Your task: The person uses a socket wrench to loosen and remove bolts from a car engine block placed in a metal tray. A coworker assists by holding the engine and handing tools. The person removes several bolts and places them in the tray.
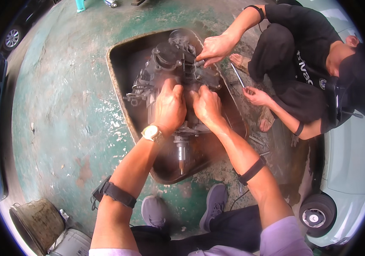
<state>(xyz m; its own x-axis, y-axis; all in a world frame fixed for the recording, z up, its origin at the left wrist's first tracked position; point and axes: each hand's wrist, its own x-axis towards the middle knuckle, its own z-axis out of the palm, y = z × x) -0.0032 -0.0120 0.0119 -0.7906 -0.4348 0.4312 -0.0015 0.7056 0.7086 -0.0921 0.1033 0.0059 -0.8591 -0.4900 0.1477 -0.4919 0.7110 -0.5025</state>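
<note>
A grey metal gearbox (pixel 172 57) lies in a dark, worn rectangular tray (pixel 116 81) on the floor. Its splined shaft (pixel 182 153) points toward me. My left hand (pixel 170 106), below a wristwatch (pixel 151 132), is closed against the middle of the housing. Close beside it on the right, my right hand (pixel 208 106) is closed too, knuckles up. Whatever the fingers of both hands grip is hidden beneath them. At the housing's far right side, a co-worker's hand (pixel 216 49) touches it. The co-worker's other hand (pixel 257 96) holds a slim metal rod-like tool (pixel 237 75).
The co-worker (pixel 306 64) squats at the right, beside a pale car (pixel 349 162) and a wheel (pixel 318 215). Metal tools (pixel 257 141) lie on the floor right of the tray. Two buckets (pixel 37 222) stand at lower left. A dark car (pixel 14 36) is at far left.
</note>
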